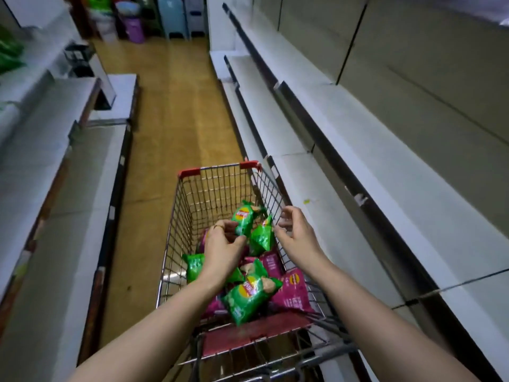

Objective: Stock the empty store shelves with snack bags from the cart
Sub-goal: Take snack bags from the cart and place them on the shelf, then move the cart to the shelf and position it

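Wire shopping cart with red corner trim [192, 172] in a wood-floored aisle, green and pink snack bags [250, 295] heaped inside, left hand [223, 248] pinching a green snack bag [243, 221], right hand [296, 235] loosely spread, holding nothing, bare white metal shelves [371, 194] right.

Glossy plastic snack bags [252, 296] lie in a metal wire cart [217, 186].

Green bags [252, 295], magenta bags [293, 292] — red-trimmed cart [217, 168], grey shelves [344, 172].
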`<action>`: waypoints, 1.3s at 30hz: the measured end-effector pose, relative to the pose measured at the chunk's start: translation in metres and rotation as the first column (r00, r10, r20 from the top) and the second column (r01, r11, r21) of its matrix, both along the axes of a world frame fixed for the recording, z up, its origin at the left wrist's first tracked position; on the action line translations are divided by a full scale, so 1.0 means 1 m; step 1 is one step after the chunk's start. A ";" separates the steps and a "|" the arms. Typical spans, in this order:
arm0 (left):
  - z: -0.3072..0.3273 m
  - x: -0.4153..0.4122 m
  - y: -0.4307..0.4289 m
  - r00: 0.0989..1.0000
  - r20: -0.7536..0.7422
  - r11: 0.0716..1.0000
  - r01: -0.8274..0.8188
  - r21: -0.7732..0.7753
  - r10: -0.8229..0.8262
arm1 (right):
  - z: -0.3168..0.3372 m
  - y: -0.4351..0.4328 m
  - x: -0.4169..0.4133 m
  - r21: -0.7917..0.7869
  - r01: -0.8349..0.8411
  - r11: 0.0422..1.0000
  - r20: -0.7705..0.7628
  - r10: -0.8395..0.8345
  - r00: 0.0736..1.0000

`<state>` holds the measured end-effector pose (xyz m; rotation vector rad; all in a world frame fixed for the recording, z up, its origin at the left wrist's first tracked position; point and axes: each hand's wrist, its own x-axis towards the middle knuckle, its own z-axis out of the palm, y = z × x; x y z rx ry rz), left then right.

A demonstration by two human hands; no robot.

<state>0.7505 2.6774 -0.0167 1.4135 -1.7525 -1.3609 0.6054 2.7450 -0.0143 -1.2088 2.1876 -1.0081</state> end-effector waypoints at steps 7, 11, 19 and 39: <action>-0.077 0.007 -0.006 0.983 0.123 0.969 -0.158 0.189 0.136 | -0.126 -0.042 -0.019 0.395 -0.121 0.911 0.132 0.074 0.988; -0.112 0.012 -0.003 0.971 0.145 0.935 -0.223 0.276 0.189 | -0.203 -0.057 -0.022 0.559 -0.226 0.797 0.233 0.111 0.966; -0.154 0.023 -0.005 0.956 0.200 0.917 -0.269 0.293 0.217 | -0.278 -0.056 -0.019 0.819 -0.199 0.538 0.138 0.152 0.979; -0.057 0.006 -0.015 0.934 0.188 0.951 0.283 0.127 -0.303 | 0.004 -0.022 -0.050 0.383 -0.234 0.893 0.041 0.236 0.971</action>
